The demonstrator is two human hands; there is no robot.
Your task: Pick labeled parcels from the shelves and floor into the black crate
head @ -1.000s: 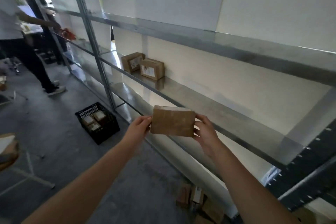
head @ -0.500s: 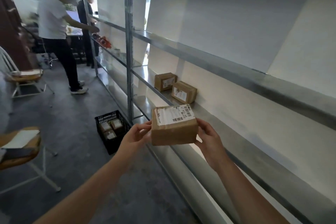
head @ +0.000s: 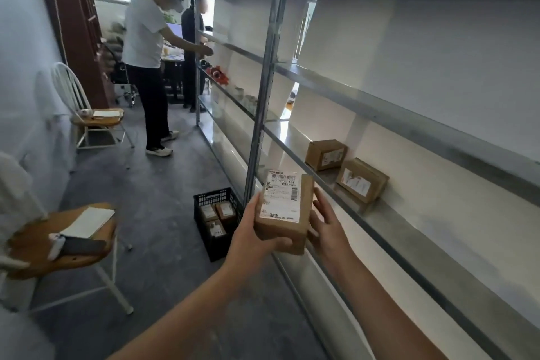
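Two hands, one parcel (head: 285, 213), held in the air in front of the shelf (head: 394, 222).
Left hand (head: 251, 231) grips the parcel's lower left corner, fingers (head: 277, 242) curled under its bottom edge; right hand (head: 327, 228) lies against the right side with fingers (head: 321, 202) fairly straight and a little spread. The white label faces up. Just beyond the left hand, the black crate (head: 216, 245) sits on the floor (head: 152, 199) at the foot of the shelf post (head: 263, 96), with three small parcels (head: 217, 215) inside. Two more boxes (head: 325, 154) (head: 362, 180) rest on the shelf beyond the right hand. A wooden chair (head: 58, 242) stands to the left, and a person in a white shirt (head: 146, 47) works farther down the aisle.
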